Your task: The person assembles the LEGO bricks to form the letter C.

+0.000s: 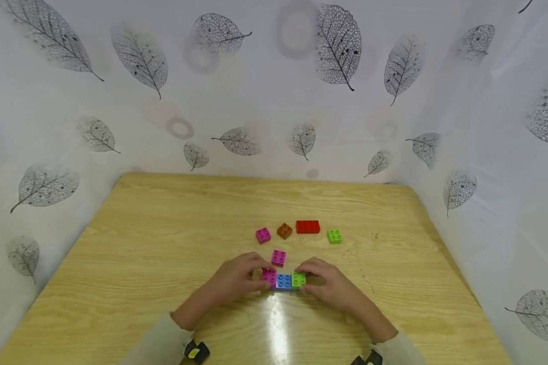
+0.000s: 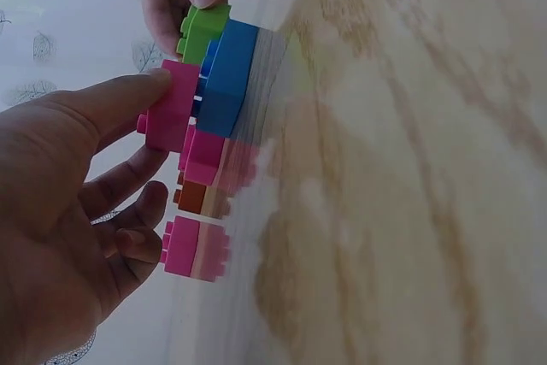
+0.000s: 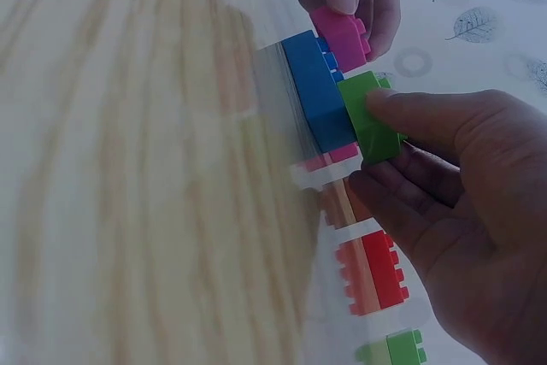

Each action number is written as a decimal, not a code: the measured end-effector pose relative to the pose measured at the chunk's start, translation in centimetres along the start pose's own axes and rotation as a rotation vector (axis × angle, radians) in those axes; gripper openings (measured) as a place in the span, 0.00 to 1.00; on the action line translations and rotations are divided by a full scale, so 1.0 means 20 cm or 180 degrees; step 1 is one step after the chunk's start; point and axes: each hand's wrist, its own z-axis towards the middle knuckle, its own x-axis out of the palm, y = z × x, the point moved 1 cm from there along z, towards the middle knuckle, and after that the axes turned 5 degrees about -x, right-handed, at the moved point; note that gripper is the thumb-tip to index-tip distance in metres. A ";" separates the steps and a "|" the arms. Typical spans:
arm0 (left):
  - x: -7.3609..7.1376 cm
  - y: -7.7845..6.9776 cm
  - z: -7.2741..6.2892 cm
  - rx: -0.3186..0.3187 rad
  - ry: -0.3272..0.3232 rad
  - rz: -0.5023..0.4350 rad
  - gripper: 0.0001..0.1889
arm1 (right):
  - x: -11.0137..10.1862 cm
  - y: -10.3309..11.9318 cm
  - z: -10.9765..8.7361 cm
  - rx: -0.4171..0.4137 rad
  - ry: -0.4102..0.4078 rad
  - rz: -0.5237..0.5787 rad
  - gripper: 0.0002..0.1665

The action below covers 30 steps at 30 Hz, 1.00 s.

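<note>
A long blue brick [image 1: 283, 282] lies on the table near its front, studs up. My left hand [image 1: 235, 277] pinches a pink brick [image 1: 269, 277] between thumb and fingers at the blue brick's left end. At the right end, my right hand [image 1: 332, 285] pinches a light green brick [image 1: 298, 279]. Both small bricks overhang the ends of the blue one. In the left wrist view, blue studs show beside the pink brick [image 2: 171, 107], so it looks not fully seated. Whether the green brick [image 3: 371, 117] is pressed down fully, I cannot tell.
Just behind the blue brick is a loose pink brick [image 1: 278, 257]. Farther back stand another pink brick [image 1: 263, 234], an orange-brown brick [image 1: 284, 231], a long red brick [image 1: 308, 226] and a second green brick [image 1: 335, 236]. A leaf-patterned curtain [image 1: 265, 101] surrounds the wooden table [image 1: 164, 218].
</note>
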 end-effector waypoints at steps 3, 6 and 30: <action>0.00 -0.01 0.00 0.0012 -0.0007 0.0010 0.20 | 0.00 0.00 0.00 -0.0038 -0.0005 -0.0007 0.23; 0.00 -0.02 0.00 0.0050 -0.0023 0.0032 0.20 | 0.00 0.00 0.00 -0.0065 -0.0001 -0.0009 0.23; 0.01 -0.07 0.00 -0.0037 -0.0089 0.0435 0.21 | 0.00 0.00 0.00 -0.0011 0.0039 -0.0027 0.22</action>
